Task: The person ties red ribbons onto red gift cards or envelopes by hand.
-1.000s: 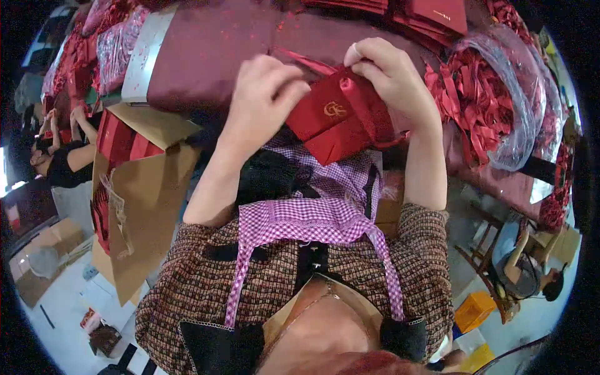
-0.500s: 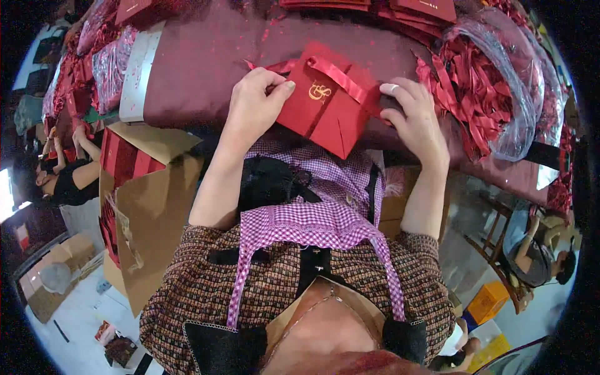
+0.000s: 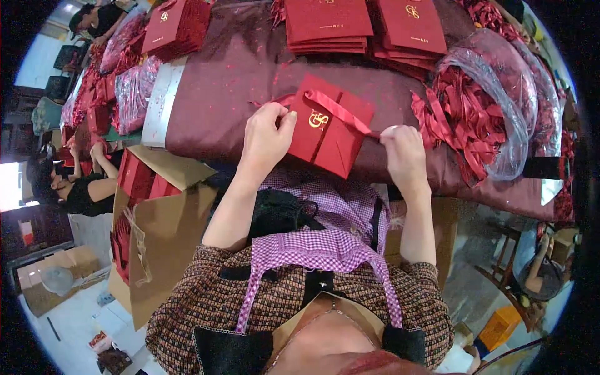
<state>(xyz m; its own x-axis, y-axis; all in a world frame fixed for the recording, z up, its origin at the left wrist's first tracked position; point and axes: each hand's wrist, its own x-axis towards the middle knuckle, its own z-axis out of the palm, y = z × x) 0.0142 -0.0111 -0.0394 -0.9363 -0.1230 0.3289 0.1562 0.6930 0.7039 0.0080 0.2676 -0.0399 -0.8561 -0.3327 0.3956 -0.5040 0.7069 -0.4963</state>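
A red paper gift bag (image 3: 340, 147) with a gold emblem lies tilted at the table's near edge. A shiny red ribbon (image 3: 337, 111) crosses its upper part. At the bag's left side my left hand (image 3: 267, 140) is closed, thumb and fingers pinching what looks like the ribbon's left part, whose loose tail shows behind the fingers. My right hand (image 3: 406, 156), right of the bag, pinches the other end of the ribbon, which runs taut from the bag to the fingertips.
Stacks of red bags (image 3: 328, 28) stand at the far side, with another stack (image 3: 178, 28) at far left. Cut red ribbons (image 3: 465, 112) spill from clear plastic on the right. An open cardboard box (image 3: 169, 240) holding red items stands at my left. Other people work around.
My right hand has drawn the ribbon outward and slightly down, its fingers now closer together. The view has tilted up, showing more of the far stacks.
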